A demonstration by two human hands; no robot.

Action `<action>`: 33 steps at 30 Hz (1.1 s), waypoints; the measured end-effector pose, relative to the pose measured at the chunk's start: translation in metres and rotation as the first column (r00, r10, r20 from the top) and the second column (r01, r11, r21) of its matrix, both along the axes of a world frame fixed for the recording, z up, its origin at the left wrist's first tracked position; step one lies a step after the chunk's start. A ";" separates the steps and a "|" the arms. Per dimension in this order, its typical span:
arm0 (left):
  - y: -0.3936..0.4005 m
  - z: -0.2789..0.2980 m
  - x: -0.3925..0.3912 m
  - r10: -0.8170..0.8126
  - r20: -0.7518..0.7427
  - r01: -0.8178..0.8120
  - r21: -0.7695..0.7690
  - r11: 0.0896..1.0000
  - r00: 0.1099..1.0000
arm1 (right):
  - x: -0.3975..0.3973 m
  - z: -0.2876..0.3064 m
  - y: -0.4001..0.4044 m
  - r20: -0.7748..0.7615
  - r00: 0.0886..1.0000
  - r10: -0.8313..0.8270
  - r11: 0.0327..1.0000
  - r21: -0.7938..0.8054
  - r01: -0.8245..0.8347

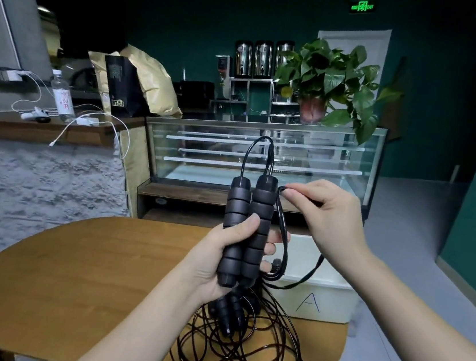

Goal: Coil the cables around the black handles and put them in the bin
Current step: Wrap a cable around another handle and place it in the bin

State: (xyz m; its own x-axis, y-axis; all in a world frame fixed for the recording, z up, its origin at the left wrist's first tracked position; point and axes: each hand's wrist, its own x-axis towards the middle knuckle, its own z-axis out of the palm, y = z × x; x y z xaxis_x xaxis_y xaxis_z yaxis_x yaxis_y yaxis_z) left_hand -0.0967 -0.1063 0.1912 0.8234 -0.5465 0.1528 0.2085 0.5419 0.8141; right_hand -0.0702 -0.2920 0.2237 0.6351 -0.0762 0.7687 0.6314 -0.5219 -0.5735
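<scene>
Two ribbed black handles (247, 226) stand upright side by side above the table, their thin black cable (240, 345) tangled near its right edge beside the white bin (318, 298).

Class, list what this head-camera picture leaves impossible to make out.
- Inside of the white plastic bin: hidden behind its front wall and the right hand.
- Tangled black cables on the round wooden table: their number is indistinguishable, and the bottom edge cuts them.
- Clear water bottle label: too small.

Place: café or drinks shop | shown by: glass display case (263, 156), steel drink urns (262, 58), service counter (57, 128), lit exit sign (362, 7)
</scene>
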 end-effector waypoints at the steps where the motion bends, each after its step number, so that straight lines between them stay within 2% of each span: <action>1: -0.002 0.000 0.000 0.022 -0.015 -0.022 -0.001 1.000 1.000 | 0.001 -0.004 0.001 0.056 0.998 -0.024 0.999 -0.039 0.027; 4: -0.011 0.002 0.000 0.097 0.014 -0.098 0.040 0.994 0.995 | 0.005 -0.016 0.000 0.228 0.967 -0.118 0.978 -0.140 0.152; 6: -0.018 0.004 0.000 0.224 0.027 -0.225 0.075 0.971 0.974 | 0.006 -0.022 0.001 0.341 0.916 -0.209 0.942 -0.181 0.282; 9: -0.027 0.004 0.000 0.400 0.018 -0.400 0.038 0.916 0.917 | 0.005 -0.029 0.005 0.486 0.818 -0.308 0.859 -0.228 0.458; 11: -0.032 0.002 -0.002 0.451 0.054 -0.453 0.022 0.891 0.891 | 0.002 -0.030 0.011 0.524 0.780 -0.341 0.819 -0.242 0.520; 14: -0.033 -0.003 -0.002 0.498 0.052 -0.500 0.053 0.864 0.866 | -0.003 -0.027 0.018 0.514 0.790 -0.334 0.829 -0.239 0.506; 16: -0.029 -0.004 -0.001 0.474 0.000 -0.473 0.044 0.880 0.881 | -0.006 -0.022 0.021 0.422 0.867 -0.266 0.898 -0.219 0.382; 18: -0.024 0.000 -0.001 0.415 0.011 -0.416 0.026 0.909 0.910 | -0.008 -0.018 0.021 0.257 0.952 -0.164 0.966 -0.154 0.208; 21: -0.017 0.015 -0.003 0.359 0.072 -0.355 -0.066 0.932 0.930 | -0.002 -0.024 0.013 -0.050 0.997 -0.053 0.998 0.019 0.054; 23: -0.009 0.027 -0.004 0.332 0.119 -0.314 -0.147 0.938 0.936 | 0.002 -0.037 0.004 -0.232 0.968 0.101 0.987 0.145 -0.068; 25: 0.000 0.037 -0.006 0.350 0.169 -0.322 -0.172 0.931 0.922 | 0.000 -0.053 -0.002 -0.358 0.896 0.261 0.950 0.258 -0.173; 27: 0.008 0.041 -0.007 0.421 0.202 -0.392 -0.171 0.904 0.884 | -0.004 -0.074 -0.008 -0.441 0.839 0.318 0.936 0.284 -0.206; 30: 0.020 0.038 -0.005 0.582 0.277 -0.582 -0.091 0.808 0.765 | -0.011 -0.097 -0.014 -0.442 0.820 0.363 0.909 0.363 -0.207; 31: 0.023 0.034 -0.004 0.641 0.333 -0.674 -0.023 0.739 0.691 | -0.014 -0.099 -0.013 -0.415 0.819 0.395 0.882 0.420 -0.213; 33: 0.026 0.024 -0.002 0.705 0.499 -0.849 0.130 0.513 0.503 | -0.019 -0.092 -0.010 -0.335 0.791 0.512 0.767 0.593 -0.245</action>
State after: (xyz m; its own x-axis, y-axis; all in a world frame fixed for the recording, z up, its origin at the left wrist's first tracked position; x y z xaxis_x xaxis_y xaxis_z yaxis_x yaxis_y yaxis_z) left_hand -0.0991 -0.0807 0.2153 0.8528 0.2260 0.4709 -0.4886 0.0265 0.8721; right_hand -0.0894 -0.3016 0.1314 0.9518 -0.0306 0.3051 0.3062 0.1446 -0.9409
